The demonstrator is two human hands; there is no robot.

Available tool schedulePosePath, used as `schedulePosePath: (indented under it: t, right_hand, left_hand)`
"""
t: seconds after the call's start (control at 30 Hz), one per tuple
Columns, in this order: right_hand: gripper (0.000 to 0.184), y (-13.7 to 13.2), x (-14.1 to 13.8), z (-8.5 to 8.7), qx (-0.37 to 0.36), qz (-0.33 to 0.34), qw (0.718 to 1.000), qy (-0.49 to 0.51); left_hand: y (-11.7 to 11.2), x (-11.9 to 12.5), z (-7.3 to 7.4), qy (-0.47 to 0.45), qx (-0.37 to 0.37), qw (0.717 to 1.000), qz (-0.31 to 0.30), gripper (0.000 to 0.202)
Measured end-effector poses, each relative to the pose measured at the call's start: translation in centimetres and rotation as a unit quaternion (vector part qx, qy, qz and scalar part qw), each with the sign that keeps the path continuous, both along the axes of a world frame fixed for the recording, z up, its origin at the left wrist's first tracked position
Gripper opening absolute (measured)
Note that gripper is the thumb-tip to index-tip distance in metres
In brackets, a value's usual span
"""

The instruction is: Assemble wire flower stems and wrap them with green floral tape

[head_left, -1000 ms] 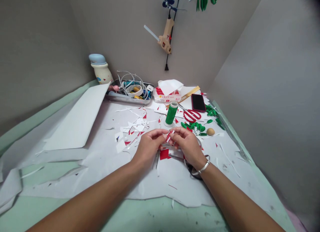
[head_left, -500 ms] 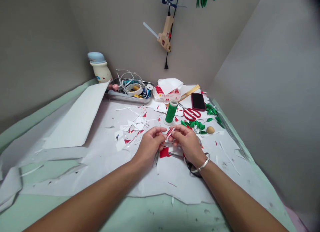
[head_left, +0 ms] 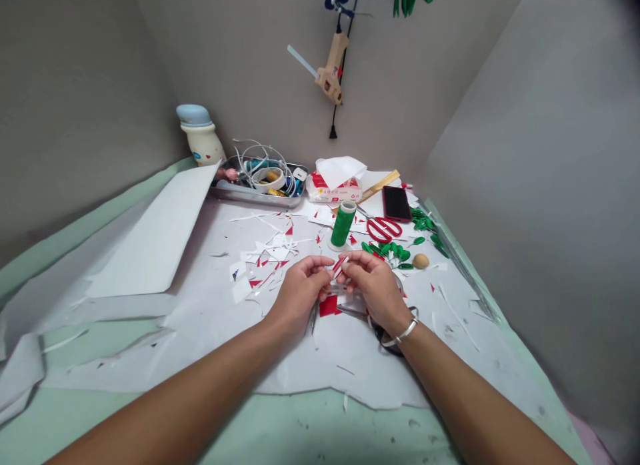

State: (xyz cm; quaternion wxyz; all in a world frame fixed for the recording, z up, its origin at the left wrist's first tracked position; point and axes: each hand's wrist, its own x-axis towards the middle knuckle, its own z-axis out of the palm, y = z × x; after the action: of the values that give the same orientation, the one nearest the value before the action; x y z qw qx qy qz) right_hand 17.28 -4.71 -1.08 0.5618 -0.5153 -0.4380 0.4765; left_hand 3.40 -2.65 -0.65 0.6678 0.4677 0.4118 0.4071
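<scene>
Red-and-white paper strip (head_left: 340, 268) was pinched between the pressed fingers of the left hand (head_left: 300, 293) and right hand (head_left: 375, 291), just above the paper-covered surface (head_left: 320, 371). In the head view, tweezers (head_left: 313, 318) lay under the left hand beside a red square (head_left: 329, 305); a loosened pinch could have dropped the strip among similar scraps (head_left: 265, 265).

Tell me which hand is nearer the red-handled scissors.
Right hand, just in front of the red-handled scissors and slightly left of them. The left hand sits farther off, on the right hand's other side.
</scene>
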Motion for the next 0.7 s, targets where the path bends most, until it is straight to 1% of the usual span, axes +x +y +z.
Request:
schedulePosePath:
  t: [0.33, 0.5, 0.7]
  right_hand:
    - [0.021, -0.06, 0.01, 0.0, 0.001, -0.004, 1.0, -0.015]
    - [0.022, -0.09, -0.12, 0.06, -0.001, -0.011, 1.0, -0.019]
    - [0.02, -0.06, -0.23, 0.1, -0.005, -0.015, 1.0, -0.016]
  left_hand:
    - [-0.04, 0.02, 0.2, 0.017, 0.003, 1.0, -0.007, 0.018]
    - [0.0, 0.02, 0.36, 0.053, 0.011, 0.999, 0.004, 0.017]
    - [0.01, 0.03, 0.57, 0.057, 0.021, 0.998, 0.012, 0.016]
